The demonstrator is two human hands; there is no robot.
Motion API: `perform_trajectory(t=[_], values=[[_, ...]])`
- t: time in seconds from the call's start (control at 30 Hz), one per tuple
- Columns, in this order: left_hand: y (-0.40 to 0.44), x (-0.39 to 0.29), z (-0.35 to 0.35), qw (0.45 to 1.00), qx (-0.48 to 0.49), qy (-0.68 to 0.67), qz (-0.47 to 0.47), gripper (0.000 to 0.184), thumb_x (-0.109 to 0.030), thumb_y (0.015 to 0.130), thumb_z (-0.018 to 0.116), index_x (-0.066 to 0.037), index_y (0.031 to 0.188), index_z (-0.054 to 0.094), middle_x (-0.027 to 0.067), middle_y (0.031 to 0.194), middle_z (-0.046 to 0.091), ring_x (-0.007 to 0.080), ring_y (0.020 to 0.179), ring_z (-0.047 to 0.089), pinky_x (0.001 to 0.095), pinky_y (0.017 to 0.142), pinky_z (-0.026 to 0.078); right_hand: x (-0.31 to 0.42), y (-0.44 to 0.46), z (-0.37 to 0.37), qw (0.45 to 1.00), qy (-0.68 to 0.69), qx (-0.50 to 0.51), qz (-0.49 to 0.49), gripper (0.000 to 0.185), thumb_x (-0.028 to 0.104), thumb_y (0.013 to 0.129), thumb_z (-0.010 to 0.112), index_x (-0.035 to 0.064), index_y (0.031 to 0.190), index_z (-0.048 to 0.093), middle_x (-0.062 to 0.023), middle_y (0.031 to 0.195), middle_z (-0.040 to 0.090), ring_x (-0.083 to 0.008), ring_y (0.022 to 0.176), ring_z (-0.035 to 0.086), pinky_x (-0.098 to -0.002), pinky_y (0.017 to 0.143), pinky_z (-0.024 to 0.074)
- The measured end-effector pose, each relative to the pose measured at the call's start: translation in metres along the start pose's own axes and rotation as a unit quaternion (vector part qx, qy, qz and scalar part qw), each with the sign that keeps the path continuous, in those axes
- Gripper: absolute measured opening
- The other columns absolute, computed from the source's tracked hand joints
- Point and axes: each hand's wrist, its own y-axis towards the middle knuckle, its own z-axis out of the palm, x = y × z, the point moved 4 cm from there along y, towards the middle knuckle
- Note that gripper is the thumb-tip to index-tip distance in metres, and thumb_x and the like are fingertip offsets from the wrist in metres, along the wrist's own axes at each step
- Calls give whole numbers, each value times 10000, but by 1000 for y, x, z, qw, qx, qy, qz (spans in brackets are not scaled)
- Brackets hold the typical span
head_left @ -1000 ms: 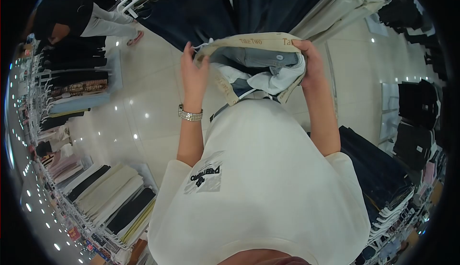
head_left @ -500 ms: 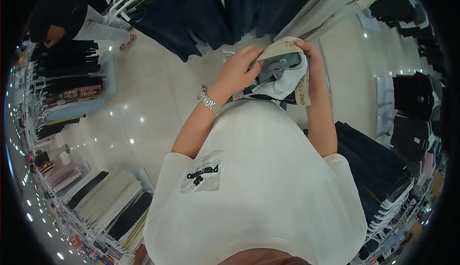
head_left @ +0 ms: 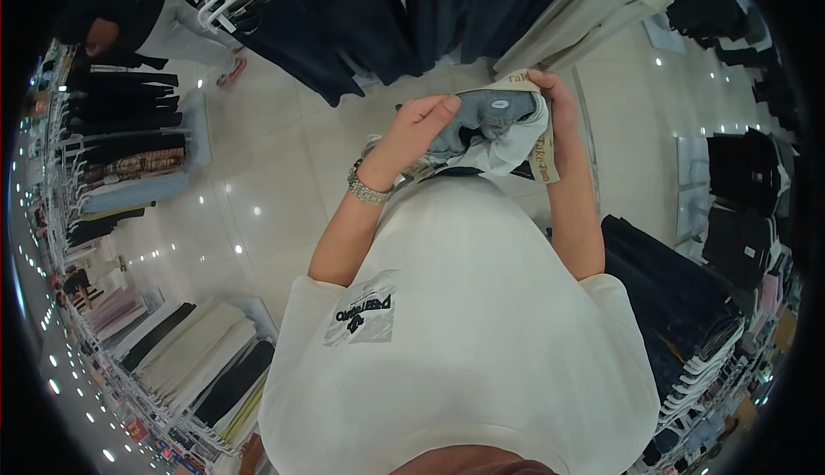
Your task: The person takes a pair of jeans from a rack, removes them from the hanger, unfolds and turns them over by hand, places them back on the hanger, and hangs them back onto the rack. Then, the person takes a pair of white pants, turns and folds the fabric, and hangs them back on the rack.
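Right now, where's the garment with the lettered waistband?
Head view: the garment is above centre, slightly right, held between the left hand and the right hand, just beyond the white shirt.

Most of the legs of the pants (head_left: pixel 491 138) are hidden behind the white shirt (head_left: pixel 481 320). The left hand (head_left: pixel 417 129) covers one end of the waistband (head_left: pixel 543 159), while the right hand (head_left: pixel 559 107) has most of its fingers out of sight behind it. The top edge cuts off the dark jeans (head_left: pixel 490 20). A red sign (head_left: pixel 137 429) (far down at lower left) is too small to read.
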Motion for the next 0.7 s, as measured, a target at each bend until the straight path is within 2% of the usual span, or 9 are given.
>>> perform_trajectory(t=[0.17,0.27,0.37,0.47,0.57,0.7], values=[[-8,4,4,992,-9,-122,-41,389,-346,1052,555,11,971,685,-111,791,523,9,751,417,198,669,376,-4,-1,4,1000,-2,16,10,284,298,913,555,55,968,691,-99,919,718,-225,816,687,-361,777,561],[-13,-5,7,982,-23,-173,-66,387,-348,1046,553,16,1006,679,-75,867,611,18,807,501,204,735,421,-5,1,8,999,-2,32,11,290,304,913,555,53,953,696,-99,903,721,-226,804,690,-359,768,564],[-14,4,7,971,-36,-222,-83,359,-322,1037,543,13,1043,670,-28,935,655,45,864,552,220,793,445,-5,0,12,999,-22,15,17,304,313,912,553,47,927,700,-102,878,724,-226,771,692,-356,739,569],[-14,3,9,967,2,-244,-78,338,-296,1030,519,8,1049,665,-13,937,647,61,865,544,225,804,442,-6,1,13,999,-25,23,14,323,323,912,547,40,911,703,-103,854,725,-225,737,692,-355,708,572],[-15,7,4,972,22,-214,-94,320,-272,1031,503,1,1023,669,-26,907,613,56,832,507,226,772,428,-7,0,16,999,-34,25,24,332,326,914,541,36,909,701,-102,848,725,-221,726,691,-352,696,574],[-19,-10,3,989,22,-130,-69,306,-271,1040,503,-22,963,663,-73,790,519,21,713,418,216,632,366,-5,1,15,999,-42,26,19,339,332,916,536,37,902,702,-100,840,724,-219,726,691,-351,697,575]])
